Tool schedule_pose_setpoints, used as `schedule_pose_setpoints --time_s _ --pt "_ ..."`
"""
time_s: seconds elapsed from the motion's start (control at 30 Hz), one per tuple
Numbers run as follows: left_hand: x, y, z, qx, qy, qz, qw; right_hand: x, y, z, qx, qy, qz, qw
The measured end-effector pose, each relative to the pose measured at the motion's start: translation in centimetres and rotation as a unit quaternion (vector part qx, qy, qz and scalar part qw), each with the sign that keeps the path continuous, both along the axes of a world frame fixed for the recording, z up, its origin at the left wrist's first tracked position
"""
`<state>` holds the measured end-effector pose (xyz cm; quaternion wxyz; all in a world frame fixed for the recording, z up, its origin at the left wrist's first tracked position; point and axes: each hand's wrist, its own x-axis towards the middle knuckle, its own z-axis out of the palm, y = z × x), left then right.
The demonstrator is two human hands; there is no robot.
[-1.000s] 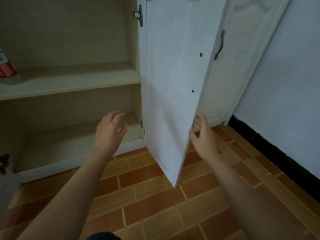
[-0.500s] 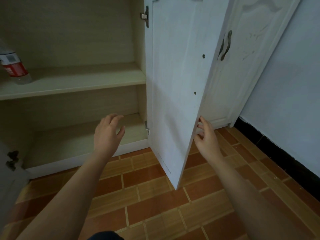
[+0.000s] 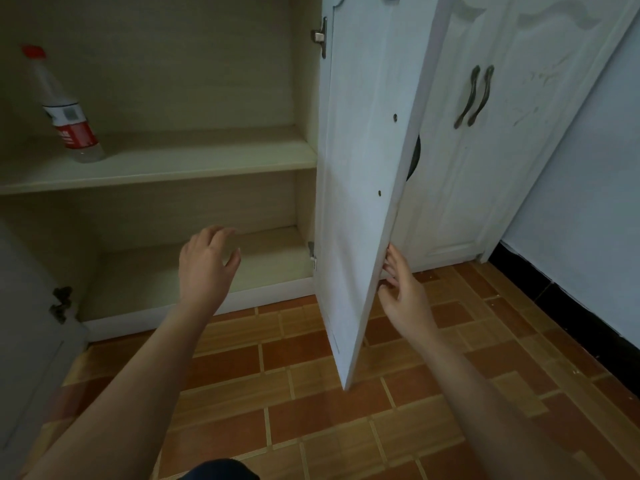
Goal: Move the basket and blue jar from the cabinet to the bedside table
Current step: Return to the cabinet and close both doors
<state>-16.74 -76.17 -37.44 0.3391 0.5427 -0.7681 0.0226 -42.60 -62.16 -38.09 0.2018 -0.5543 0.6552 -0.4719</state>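
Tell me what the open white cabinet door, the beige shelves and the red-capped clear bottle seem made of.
Open white cabinet door: likely painted or laminated board, matte, faint grain. Beige shelves: probably wood-grain laminate, fine horizontal streaks. Red-capped clear bottle: seemingly plastic, see-through base, printed label.

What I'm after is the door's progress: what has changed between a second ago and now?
The right hand moved forward to the free edge of the door; its fingers now lie against the outer face there, with no firm grip showing. The left hand stayed open before the lower shelf. The bottle stayed on the upper shelf, and the door hardly swung.
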Motion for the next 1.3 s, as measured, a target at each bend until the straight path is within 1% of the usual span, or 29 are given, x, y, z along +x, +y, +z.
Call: schedule_pose_setpoints --time_s 0.2,0.47,0.77,0.9,1.3 --pt "1.6 0.4 1.1 -0.015 -0.001 0.014 1.000 1.5 -0.4 -0.8 0.020 0.050 0.032 0.998" --pt "4.3 0.6 1.8 -0.025 -0.006 0.047 0.999 4.1 -1.3 -0.8 0.015 0.105 0.069 0.992" --pt "6.6 0.2 2.4 -0.034 -0.005 0.061 0.998 8.2 -3.4 0.4 0.036 0.166 0.148 0.974" --pt "8.0 -0.1 2.5 -0.026 0.009 0.074 0.997 10.1 -5.2 0.3 0.056 0.188 0.156 0.968" --pt "11.5 -3.3 1.8 -0.030 0.023 0.091 0.995 14.2 -10.8 -0.6 0.011 0.251 0.203 0.946"
